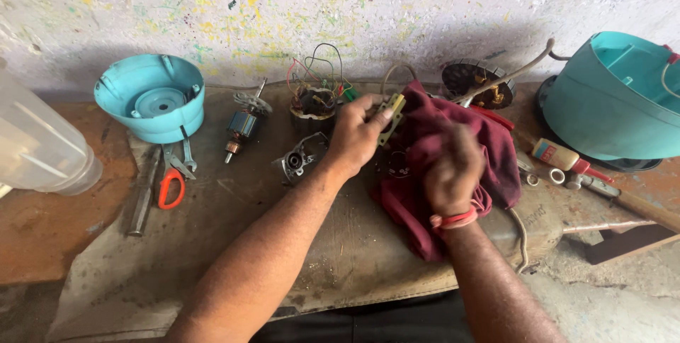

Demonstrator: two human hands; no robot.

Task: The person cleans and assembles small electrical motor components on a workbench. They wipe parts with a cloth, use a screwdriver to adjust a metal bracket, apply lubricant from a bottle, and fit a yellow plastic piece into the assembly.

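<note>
My left hand pinches a small yellowish flat metal part with holes in it, holding it up over the worn mat. My right hand, blurred, with a red band at the wrist, is bunched in a dark red cloth and presses it next to the part. The cloth drapes down over the mat in front of me. Just left of my left hand lies a grey metal motor housing.
A motor armature, a wound stator with coloured wires and a turquoise plastic base sit at the back. Orange-handled pliers and spanners lie left. A large turquoise shell, a glue bottle and a clear jar flank the mat.
</note>
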